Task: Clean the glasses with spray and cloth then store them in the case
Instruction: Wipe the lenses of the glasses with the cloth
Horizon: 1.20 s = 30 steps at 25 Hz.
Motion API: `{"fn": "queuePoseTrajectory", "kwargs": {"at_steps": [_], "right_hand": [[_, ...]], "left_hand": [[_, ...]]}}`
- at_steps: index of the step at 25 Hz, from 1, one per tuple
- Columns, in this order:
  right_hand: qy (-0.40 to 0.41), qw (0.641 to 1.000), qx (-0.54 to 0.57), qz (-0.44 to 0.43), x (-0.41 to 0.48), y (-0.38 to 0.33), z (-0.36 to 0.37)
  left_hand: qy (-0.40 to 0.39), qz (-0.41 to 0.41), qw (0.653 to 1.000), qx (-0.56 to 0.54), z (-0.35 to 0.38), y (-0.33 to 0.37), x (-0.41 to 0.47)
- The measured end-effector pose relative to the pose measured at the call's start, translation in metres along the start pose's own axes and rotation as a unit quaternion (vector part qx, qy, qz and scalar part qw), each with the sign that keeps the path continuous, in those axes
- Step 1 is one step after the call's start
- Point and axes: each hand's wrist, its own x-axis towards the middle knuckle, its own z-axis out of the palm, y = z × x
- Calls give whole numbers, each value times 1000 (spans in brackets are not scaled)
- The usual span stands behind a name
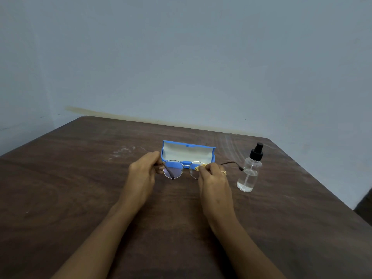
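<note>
**Glasses mid-wipe, case open behind them**

Glasses [181,170] are up off the tabletop [80,188], held between your two hands in front of the blue case [188,154], roughly midway between the left and right edges and closer to the far edge than the near one.

Your left hand [144,174] is pinched onto the frame at its left end, right by the hinge, with the dark temple arm on that side folded and hanging down across the lens. Your right hand [213,178] is closed on a small yellow cloth [200,167], pressing it against the right lens. Only a corner of the cloth pokes out past your fingers, so you can't see how it's folded. There's a ring [223,172] on that hand too.

The other temple arm sticks out to the right, toward the spray bottle [249,170], and its tip looks close to the bottle, though you can't tell if it touches.

The case sits open just behind the glasses, lid tipped up, pale lining showing.

The spray bottle stands upright toward the right edge, clear with a black pump top and a bit of liquid in the bottom.
</note>
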Motion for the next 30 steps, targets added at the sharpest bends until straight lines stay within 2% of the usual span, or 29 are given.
{"fn": "queuePoseTrajectory", "kwargs": {"at_steps": [5,10,14,20,24,30], "right_hand": [[-10,998,54,-8,1,-2,2],[-22,994,104,-25,0,-2,1],[-21,995,91,-46,0,2,1],[-31,989,73,-127,1,3,-7],[-41,993,81,-69,0,7,-5],[-51,996,69,-4,-1,8,0]], "left_hand": [[-7,2,1000,10,3,-1,0],[6,-55,998,-16,5,-11,1],[6,-98,995,16,3,-18,3],[15,-101,995,17,2,-18,4],[23,-106,994,13,1,-16,5],[-13,-25,1000,12,3,-13,1]]}}
